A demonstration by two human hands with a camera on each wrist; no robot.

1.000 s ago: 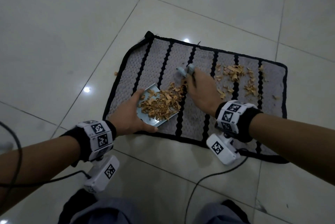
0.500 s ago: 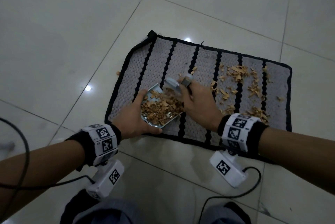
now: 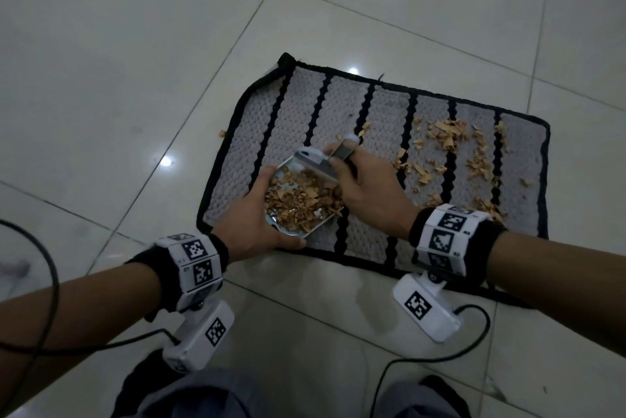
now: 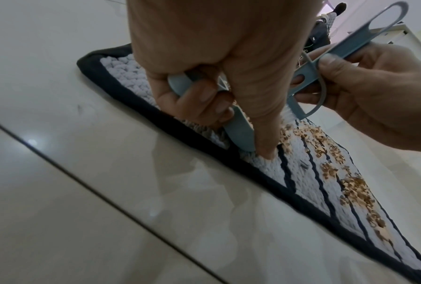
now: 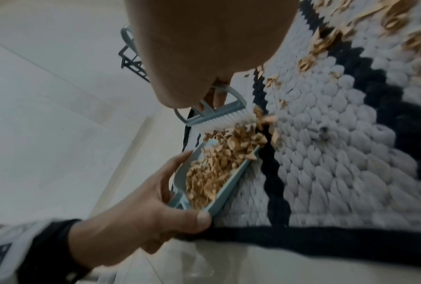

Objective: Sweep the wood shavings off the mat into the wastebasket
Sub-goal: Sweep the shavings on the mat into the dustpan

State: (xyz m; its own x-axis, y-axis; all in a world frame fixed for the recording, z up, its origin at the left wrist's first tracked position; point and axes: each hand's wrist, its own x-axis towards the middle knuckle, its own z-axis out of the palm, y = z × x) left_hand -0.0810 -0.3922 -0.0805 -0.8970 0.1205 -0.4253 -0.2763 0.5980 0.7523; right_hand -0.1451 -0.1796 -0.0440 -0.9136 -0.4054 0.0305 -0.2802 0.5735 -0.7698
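One mat (image 3: 372, 180) on tiled floor (image 3: 101, 79), right half strewn with shavings (image 3: 447, 136). Left hand (image 3: 247, 228) grips dustpan (image 5: 219, 192) low against mat, catching load. Right hand (image 3: 369, 190) clasps brush (image 5: 216, 115), bristles at pan mouth. Wastebasket unseen.

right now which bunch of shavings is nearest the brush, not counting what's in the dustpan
The loose shavings just right of the right hand, which holds the brush. The denser clusters near the mat's far-right stripes lie farther off.
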